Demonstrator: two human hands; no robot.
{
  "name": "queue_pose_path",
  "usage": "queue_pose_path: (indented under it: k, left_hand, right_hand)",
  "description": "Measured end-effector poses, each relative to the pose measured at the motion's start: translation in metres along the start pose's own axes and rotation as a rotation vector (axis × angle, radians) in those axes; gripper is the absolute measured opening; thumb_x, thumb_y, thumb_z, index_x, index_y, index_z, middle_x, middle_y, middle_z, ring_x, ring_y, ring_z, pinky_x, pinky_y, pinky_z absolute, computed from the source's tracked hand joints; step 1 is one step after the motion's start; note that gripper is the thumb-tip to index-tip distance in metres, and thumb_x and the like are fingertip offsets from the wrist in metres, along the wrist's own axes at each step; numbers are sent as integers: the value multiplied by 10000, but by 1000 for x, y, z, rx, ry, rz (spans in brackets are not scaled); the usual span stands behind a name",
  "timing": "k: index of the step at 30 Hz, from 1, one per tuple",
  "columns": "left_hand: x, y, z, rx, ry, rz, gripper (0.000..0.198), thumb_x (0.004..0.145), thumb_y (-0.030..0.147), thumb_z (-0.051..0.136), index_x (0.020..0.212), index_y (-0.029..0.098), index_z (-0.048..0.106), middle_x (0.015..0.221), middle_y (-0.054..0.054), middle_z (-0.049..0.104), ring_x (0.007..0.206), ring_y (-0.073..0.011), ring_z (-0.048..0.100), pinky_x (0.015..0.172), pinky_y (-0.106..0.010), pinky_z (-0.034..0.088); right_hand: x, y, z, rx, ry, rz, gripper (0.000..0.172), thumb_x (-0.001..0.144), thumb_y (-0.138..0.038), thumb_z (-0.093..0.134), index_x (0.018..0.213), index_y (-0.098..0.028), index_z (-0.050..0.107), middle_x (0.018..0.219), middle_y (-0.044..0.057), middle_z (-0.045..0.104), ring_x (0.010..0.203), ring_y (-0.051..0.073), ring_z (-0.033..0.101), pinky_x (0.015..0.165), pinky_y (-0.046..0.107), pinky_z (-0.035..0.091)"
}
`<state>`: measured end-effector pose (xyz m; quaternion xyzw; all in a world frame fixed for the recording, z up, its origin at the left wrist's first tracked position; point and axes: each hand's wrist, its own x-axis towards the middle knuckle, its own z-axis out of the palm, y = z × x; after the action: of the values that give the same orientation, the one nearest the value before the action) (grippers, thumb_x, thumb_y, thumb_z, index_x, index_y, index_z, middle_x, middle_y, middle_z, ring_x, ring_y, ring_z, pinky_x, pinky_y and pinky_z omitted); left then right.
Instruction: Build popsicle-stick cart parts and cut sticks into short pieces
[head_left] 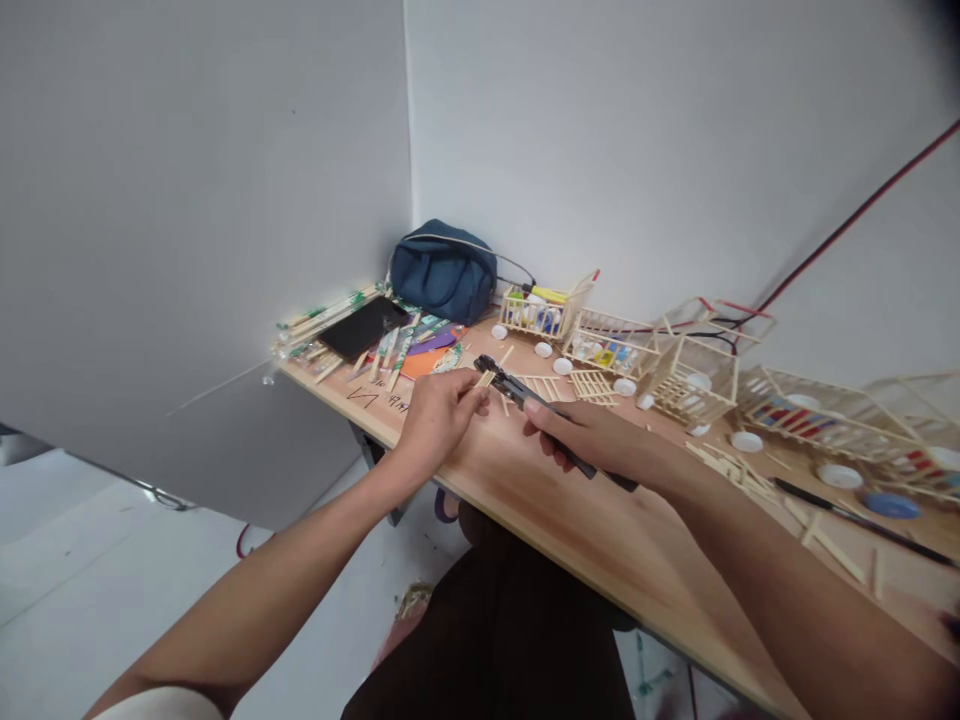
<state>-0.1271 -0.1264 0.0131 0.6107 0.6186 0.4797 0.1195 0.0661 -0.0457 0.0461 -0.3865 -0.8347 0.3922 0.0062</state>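
My left hand (439, 415) pinches a short wooden stick (486, 379) over the wooden table (600, 540). My right hand (592, 437) grips the handles of black cutting pliers (517, 390), whose jaws meet the end of that stick. Both hands hover just above the tabletop near its front edge. A small flat ladder-like stick frame (592, 385) lies right behind the pliers.
Several stick-built carts (544, 310) and cages (686, 378) with white bottle-cap wheels line the back. A dark blue bag (444, 270) sits in the corner beside a black tablet (364, 327) and colored paper. Loose sticks and a black pen (862, 520) lie at right. A red cable (847, 225) runs up the wall.
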Motion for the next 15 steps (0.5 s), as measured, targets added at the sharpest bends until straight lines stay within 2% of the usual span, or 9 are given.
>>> queue_pose_path:
  k: [9,15]
  left_hand:
    - [-4,-18,-16,115,16,-20,198,850,179,522,690,175,638,666,-10,692,661,-148,635,654,-229,412]
    - [-6,-26,-20,221,26,-32,226,867,179,482,691,186,624,672,-22,685,653,-152,623,655,-235,390]
  right_hand:
    - [19,-19,21,-121,82,-30,807,822,-825,228,849,-147,665,676,91,659,522,158,584,469,262,422]
    - [26,-30,29,-212,134,-27,762,852,-786,245,780,-148,656,718,116,681,533,163,586,483,266,387]
